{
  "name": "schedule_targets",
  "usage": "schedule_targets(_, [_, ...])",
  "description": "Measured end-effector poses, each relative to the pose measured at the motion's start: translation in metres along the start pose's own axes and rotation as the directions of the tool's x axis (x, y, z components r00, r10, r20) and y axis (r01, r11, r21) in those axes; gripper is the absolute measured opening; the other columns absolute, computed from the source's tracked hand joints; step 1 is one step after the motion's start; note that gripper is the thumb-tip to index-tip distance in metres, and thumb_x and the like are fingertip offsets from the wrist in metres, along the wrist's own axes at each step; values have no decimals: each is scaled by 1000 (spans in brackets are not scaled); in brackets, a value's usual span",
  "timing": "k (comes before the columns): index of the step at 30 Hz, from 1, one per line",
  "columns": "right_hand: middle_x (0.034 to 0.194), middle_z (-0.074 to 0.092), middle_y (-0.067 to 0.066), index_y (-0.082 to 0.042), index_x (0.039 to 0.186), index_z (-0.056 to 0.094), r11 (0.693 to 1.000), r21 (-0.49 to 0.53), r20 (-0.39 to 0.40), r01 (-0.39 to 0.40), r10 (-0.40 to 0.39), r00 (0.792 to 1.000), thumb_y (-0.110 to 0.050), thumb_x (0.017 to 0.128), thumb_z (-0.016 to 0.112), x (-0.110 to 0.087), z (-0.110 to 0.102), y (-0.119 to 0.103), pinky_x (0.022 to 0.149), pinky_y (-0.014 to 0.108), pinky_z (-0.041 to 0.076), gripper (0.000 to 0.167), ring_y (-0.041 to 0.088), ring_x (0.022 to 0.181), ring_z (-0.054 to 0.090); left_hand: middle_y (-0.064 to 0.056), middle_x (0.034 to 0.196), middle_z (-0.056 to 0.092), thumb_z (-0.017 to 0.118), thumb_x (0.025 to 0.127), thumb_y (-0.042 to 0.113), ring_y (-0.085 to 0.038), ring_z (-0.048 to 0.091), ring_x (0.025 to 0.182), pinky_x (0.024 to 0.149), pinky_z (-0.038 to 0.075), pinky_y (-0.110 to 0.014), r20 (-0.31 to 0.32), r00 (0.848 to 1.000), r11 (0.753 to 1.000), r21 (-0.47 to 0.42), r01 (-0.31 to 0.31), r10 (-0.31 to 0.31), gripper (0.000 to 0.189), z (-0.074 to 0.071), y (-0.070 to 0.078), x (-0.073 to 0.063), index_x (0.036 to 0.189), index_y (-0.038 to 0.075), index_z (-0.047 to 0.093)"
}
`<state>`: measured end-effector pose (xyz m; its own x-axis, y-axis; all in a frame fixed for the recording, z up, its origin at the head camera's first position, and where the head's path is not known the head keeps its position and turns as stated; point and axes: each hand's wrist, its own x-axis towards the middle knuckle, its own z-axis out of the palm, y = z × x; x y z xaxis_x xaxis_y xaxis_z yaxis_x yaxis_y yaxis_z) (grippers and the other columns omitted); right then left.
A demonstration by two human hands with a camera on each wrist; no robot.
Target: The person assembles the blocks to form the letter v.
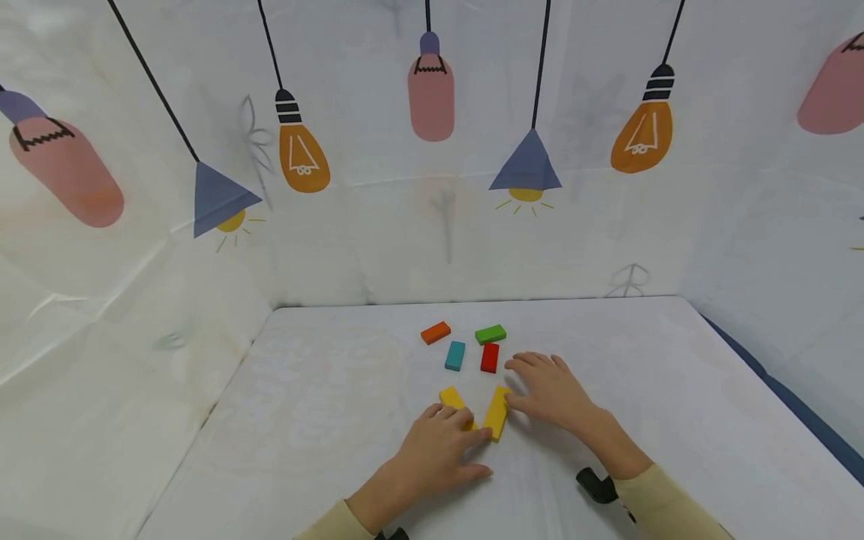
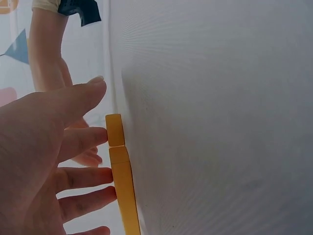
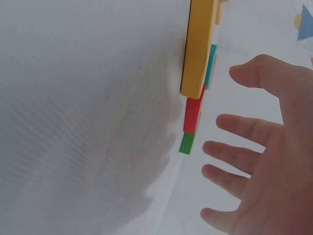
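Observation:
Two yellow blocks lie on the white table, the left one (image 1: 451, 397) slanting one way and the right one (image 1: 497, 414) the other, their near ends close together. My left hand (image 1: 439, 448) reaches over the left block and partly covers it. Its spread fingertips (image 2: 100, 193) rest at the blocks' edges, with the thumb held apart. To the right, my right hand (image 1: 555, 391) hovers low with fingers loosely spread, thumb tip beside the right yellow block. In the right wrist view nothing lies between its thumb and fingers (image 3: 234, 154).
Beyond the hands lie a red block (image 1: 490, 358), a teal block (image 1: 455, 355), a green block (image 1: 490, 334) and an orange block (image 1: 435, 332). A white cloth printed with hanging lamps (image 1: 432, 225) rises behind the table's far edge (image 1: 378, 306).

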<state>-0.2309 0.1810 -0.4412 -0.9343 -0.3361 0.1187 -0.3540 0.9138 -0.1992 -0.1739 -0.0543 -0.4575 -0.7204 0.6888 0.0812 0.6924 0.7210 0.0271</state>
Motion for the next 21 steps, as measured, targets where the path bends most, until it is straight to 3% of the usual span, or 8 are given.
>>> schedule_targets(14, [136, 61, 10, -13, 129, 63, 994, 105, 62, 14, -20, 998, -33, 89, 69, 30, -3, -1, 111, 62, 36, 45, 33, 131, 51, 6, 117, 63, 63, 87, 63, -17, 60, 108, 105, 47, -49, 39, 999, 999, -34, 23, -21, 49, -2, 2, 0, 131, 41, 63])
schedule_targets(21, [135, 61, 12, -10, 127, 64, 994, 110, 68, -6, -1, 998, -28, 89, 66, 44, 0, 7, 110, 58, 41, 41, 34, 128, 53, 7, 115, 63, 63, 87, 64, -15, 59, 107, 102, 48, -47, 10, 1000, 1000, -22, 14, -14, 49, 2, 1, -1, 130, 42, 62])
